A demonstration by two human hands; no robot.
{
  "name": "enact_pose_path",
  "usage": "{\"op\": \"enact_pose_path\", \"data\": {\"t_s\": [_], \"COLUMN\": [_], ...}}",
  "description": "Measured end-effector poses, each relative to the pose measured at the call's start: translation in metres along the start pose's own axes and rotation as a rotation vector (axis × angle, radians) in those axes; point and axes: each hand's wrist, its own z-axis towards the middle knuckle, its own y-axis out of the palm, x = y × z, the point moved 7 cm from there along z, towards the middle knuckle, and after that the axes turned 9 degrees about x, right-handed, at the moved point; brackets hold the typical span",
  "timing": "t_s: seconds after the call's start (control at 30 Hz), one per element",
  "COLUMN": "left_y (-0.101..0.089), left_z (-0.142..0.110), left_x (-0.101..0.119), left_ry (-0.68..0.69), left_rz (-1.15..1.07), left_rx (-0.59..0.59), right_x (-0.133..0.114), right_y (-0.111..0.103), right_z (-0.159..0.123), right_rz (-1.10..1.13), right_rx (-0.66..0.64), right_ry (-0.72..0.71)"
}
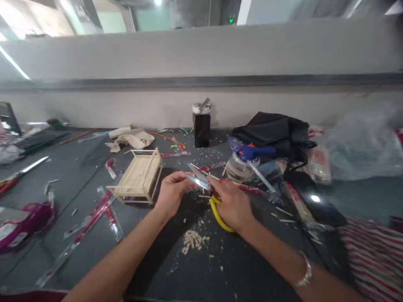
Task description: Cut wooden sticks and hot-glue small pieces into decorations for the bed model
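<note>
My right hand (231, 202) is wrapped round the yellow handles of a pair of scissors (199, 179), whose blades are parted and point away to the left. Close to those blades, my left hand (174, 191) is closed in a pinch; whatever lies between its fingertips is too small to make out. Left of that hand stands a little bed-shaped frame built of pale wooden sticks (138, 173). A small heap of cut stick pieces (193, 241) lies on the dark table (170, 268) below my hands, with crumbs scattered around it.
A blue glue gun (256, 152) rests on a clear tub (241, 167) at right. Behind my hands stands a black phone-like slab (202, 131). Red plastic wrappers (97, 212) lie at left, near a purple tape dispenser-like object (27, 222). A black bag (273, 130) sits against the wall.
</note>
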Motion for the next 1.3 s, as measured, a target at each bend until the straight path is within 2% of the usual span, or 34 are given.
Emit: {"op": "enact_pose_path", "data": {"t_s": [0.5,0.7,1.3], "left_y": [0.001,0.005,0.006], "left_z": [-0.001,-0.003,-0.006], "left_x": [0.005,0.008,0.012], "left_ry": [0.060,0.092,0.122], "left_rz": [0.044,0.074,0.095], "left_rx": [0.011,-0.029,-0.018], "right_x": [-0.006,-0.007,-0.007], "right_y": [-0.001,-0.003,-0.004], "right_z": [0.000,0.000,0.000], "right_rz": [-0.045,-0.025,0.020], "right_rx": [0.028,0.046,-0.027], "right_ry": [-0.023,-0.028,0.012]}}
